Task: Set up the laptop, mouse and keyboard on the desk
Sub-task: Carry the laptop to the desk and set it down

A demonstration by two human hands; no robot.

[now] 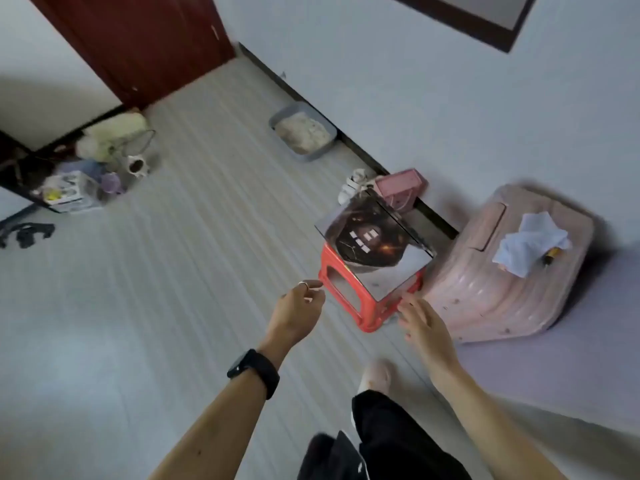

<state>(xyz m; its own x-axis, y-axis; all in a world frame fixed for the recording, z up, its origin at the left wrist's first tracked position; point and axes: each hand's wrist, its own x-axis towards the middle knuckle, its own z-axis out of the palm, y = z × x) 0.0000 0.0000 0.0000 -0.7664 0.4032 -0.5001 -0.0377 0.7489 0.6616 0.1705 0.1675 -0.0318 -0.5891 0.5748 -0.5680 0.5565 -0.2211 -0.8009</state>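
The closed laptop, its lid covered by a dark printed skin, lies flat on a red plastic stool near the far wall, just left of a pink suitcase with a crumpled pale cloth on top. The left hand, a ring on one finger and a black watch on its wrist, reaches toward the stool's near-left corner with fingers loosely curled and empty. The right hand hovers by the stool's near-right corner, fingers spread and holding nothing.

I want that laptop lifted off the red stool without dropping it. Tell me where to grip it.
Grip the laptop by its two opposite side edges, left hand from the left, right hand from the right. It lies closed and flat, overhanging the red stool, so fingers can probably slip beneath those edges.
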